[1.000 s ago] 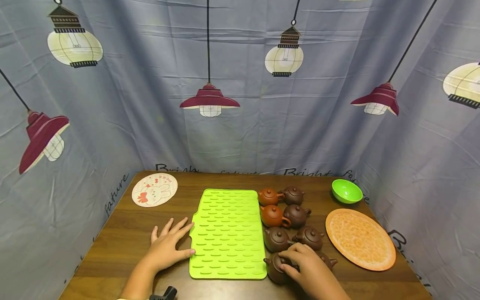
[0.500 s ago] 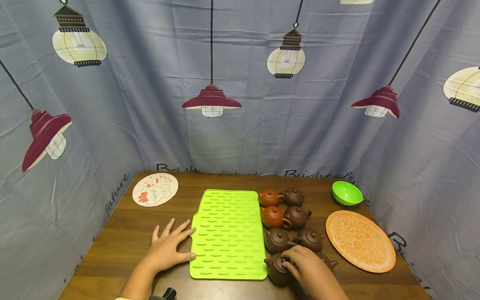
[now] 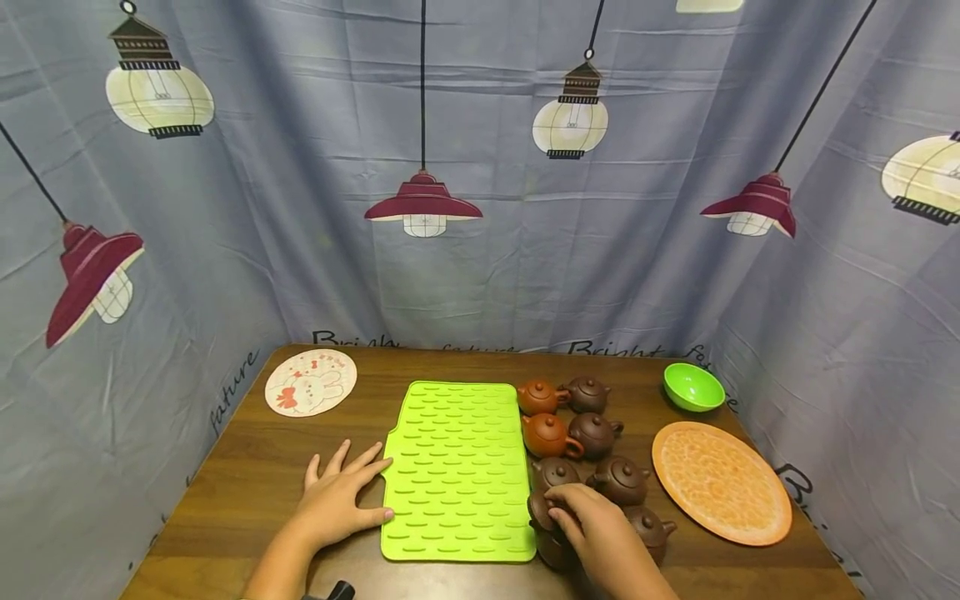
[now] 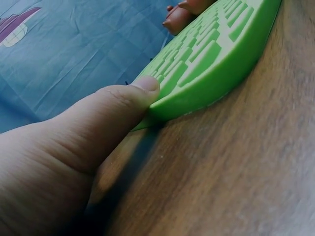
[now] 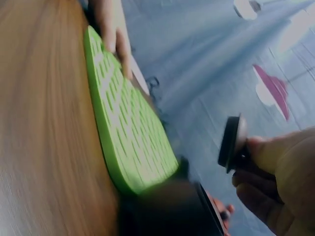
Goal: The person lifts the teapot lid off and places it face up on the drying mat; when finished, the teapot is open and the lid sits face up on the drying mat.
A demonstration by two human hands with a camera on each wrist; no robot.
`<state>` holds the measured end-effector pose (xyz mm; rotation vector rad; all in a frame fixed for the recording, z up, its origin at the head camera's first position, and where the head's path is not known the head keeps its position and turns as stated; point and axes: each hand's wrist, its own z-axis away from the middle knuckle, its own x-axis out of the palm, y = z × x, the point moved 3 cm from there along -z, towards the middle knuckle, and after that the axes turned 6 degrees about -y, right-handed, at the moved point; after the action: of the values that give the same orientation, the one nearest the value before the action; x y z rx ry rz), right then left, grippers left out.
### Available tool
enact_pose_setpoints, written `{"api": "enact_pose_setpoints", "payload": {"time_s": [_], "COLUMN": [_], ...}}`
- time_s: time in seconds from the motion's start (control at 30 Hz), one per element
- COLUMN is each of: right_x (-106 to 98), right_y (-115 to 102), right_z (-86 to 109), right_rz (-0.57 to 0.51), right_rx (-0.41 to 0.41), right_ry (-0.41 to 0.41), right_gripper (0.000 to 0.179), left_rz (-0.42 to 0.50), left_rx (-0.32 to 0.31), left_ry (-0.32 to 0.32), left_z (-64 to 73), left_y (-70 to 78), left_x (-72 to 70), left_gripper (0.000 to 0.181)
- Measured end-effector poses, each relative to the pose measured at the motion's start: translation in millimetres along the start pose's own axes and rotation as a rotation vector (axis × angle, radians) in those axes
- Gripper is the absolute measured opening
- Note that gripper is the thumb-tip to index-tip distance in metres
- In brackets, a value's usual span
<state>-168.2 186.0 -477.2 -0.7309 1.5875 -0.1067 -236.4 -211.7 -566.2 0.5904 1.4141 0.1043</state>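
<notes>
My right hand (image 3: 603, 533) pinches the small dark brown teapot lid (image 3: 538, 510) by its knob, raised off the front-left brown teapot (image 3: 553, 554). In the right wrist view the lid (image 5: 232, 142) stands tilted in the air, apart from the dark, blurred teapot body (image 5: 172, 211). My left hand (image 3: 333, 504) is spread at the left edge of a bright green ridged mat (image 3: 457, 475), fingertips and thumb touching its rim. The left wrist view has the thumb (image 4: 113, 103) resting on the mat's raised edge (image 4: 216, 83).
Beyond the worked teapot, two orange teapots (image 3: 546, 435) and several brown ones (image 3: 621, 479) stand close together in two columns right of the mat. An orange round mat (image 3: 722, 483) and a green bowl (image 3: 693, 387) lie farther right. A round rabbit mat (image 3: 311, 383) is back left.
My right hand has lifted the lid off the front-left teapot and moved it slightly up and left. The left hand has stayed at the mat's edge.
</notes>
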Motion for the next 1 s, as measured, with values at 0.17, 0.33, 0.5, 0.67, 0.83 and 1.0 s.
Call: {"api": "enact_pose_setpoints", "payload": {"time_s": [0.17, 0.33, 0.5, 0.67, 0.83, 1.0], "right_x": [11, 21, 35, 52, 71, 94], "right_y": [-12, -23, -33, -48, -65, -77], "right_z": [-6.9, -15.1, -23.4, -30.8, -38.2, -46.9], "right_rz": [-0.158, -0.321, -0.542, -0.699, -0.833, -0.926], "right_rx": [0.069, 0.097, 0.151, 0.172, 0.188, 0.200], "right_ry": [-0.052, -0.122, -0.222, -0.272, -0.295, -0.316], "right_gripper": [0.020, 0.015, 0.019, 0.019, 0.015, 0.009], "left_rz": [-0.009, -0.018, -0.017, -0.029, -0.046, -0.056], "left_rx": [-0.011, -0.009, -0.012, -0.008, 0.006, -0.001], "left_ry": [-0.005, 0.010, 0.011, -0.004, -0.005, -0.003], "left_z": [0.8, 0.0, -0.5, -0.7, -0.8, -0.5], "left_y": [-0.2, 0.6, 4.2, 5.7, 6.6, 5.6], "left_x": [3.3, 2.0, 2.3, 5.6, 7.4, 7.3], "left_gripper": [0.089, 0.089, 0.084, 0.084, 0.087, 0.087]}}
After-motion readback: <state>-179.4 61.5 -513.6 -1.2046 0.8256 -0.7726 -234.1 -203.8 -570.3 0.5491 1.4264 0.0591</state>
